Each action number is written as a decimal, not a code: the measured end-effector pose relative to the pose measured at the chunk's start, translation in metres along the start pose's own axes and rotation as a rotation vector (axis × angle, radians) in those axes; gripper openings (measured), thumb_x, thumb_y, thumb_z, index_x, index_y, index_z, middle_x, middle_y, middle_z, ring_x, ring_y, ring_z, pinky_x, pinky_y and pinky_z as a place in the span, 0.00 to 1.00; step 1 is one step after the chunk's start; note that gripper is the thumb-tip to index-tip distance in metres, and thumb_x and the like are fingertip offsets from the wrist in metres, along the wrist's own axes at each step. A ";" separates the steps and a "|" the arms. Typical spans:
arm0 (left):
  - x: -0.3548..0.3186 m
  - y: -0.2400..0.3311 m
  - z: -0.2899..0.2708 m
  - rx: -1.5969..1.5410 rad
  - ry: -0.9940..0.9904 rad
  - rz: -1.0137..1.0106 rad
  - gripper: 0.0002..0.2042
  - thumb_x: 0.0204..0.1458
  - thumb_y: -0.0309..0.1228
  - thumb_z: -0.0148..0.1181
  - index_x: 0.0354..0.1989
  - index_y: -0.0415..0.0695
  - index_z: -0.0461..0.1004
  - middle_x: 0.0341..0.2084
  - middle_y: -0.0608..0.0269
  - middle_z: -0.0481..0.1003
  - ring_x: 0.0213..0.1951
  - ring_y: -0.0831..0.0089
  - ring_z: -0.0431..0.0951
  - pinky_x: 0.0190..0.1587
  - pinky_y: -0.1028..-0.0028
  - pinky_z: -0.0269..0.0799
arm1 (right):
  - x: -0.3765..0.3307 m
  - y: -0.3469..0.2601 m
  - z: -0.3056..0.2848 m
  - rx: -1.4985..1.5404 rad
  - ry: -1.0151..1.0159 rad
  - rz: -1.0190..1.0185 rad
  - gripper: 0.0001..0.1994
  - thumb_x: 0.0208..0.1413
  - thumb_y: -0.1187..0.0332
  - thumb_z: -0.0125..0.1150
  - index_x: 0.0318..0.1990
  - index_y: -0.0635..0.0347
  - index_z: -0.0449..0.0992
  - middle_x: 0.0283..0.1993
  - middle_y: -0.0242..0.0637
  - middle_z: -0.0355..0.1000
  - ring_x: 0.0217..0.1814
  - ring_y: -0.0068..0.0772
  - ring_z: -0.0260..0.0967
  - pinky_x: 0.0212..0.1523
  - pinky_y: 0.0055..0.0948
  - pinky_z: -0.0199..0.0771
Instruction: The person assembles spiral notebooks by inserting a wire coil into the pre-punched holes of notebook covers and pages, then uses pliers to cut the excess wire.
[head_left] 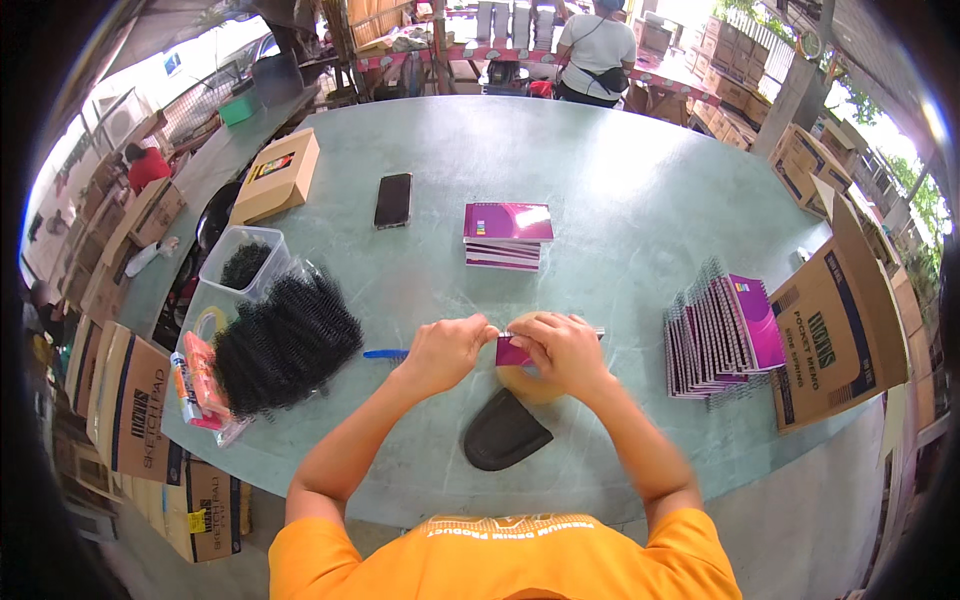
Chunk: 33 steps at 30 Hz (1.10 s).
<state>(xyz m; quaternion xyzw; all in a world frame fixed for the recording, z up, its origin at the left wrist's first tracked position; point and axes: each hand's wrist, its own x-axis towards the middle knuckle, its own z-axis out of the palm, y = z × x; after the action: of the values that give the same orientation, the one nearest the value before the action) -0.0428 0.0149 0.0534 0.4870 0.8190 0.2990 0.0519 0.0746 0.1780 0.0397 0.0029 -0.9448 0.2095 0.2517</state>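
A small purple memo notebook (510,352) is between my hands at the middle of the table, over a round tan disc-like thing (540,384). My left hand (450,350) pinches at the notebook's upper left corner; what lies in its fingertips is too small to make out. My right hand (562,350) is closed over the notebook's right part, thumb on its cover. A blue pen-like tool (384,354) lies left of my left hand. Nearer to me rests a black rounded pad (506,432). Beyond my hands is a stack of purple notebooks (507,240).
Black plastic coils (285,340) lie heaped at left by a clear tub (243,262). A phone (393,200) and a cardboard box (277,175) lie farther back. Spiral-bound notebooks (715,335) stand at right beside an open carton (838,325). Another person (597,55) stands beyond the table.
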 end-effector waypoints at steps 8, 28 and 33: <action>-0.001 0.008 0.000 -0.019 0.067 0.077 0.13 0.53 0.40 0.55 0.29 0.41 0.69 0.29 0.53 0.75 0.31 0.54 0.76 0.31 0.61 0.70 | -0.001 -0.005 0.000 -0.014 0.026 0.007 0.06 0.52 0.63 0.58 0.35 0.51 0.76 0.33 0.30 0.76 0.39 0.35 0.74 0.39 0.34 0.69; -0.060 0.006 0.061 0.168 -0.247 0.068 0.25 0.42 0.46 0.65 0.40 0.39 0.67 0.33 0.50 0.72 0.38 0.54 0.73 0.39 0.61 0.70 | 0.000 -0.009 0.000 0.139 0.027 0.156 0.08 0.49 0.68 0.60 0.36 0.57 0.72 0.34 0.37 0.73 0.35 0.44 0.71 0.36 0.38 0.69; -0.072 -0.012 0.078 -0.116 -0.142 0.089 0.30 0.42 0.40 0.67 0.50 0.39 0.62 0.38 0.50 0.71 0.43 0.55 0.71 0.42 0.62 0.69 | 0.003 -0.012 0.002 0.194 0.105 0.155 0.04 0.48 0.70 0.60 0.29 0.60 0.74 0.30 0.39 0.74 0.34 0.45 0.71 0.36 0.39 0.69</action>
<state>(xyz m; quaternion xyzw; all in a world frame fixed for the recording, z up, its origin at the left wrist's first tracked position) 0.0152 -0.0149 -0.0312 0.5392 0.7719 0.3128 0.1246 0.0727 0.1668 0.0439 -0.0569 -0.9030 0.3186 0.2825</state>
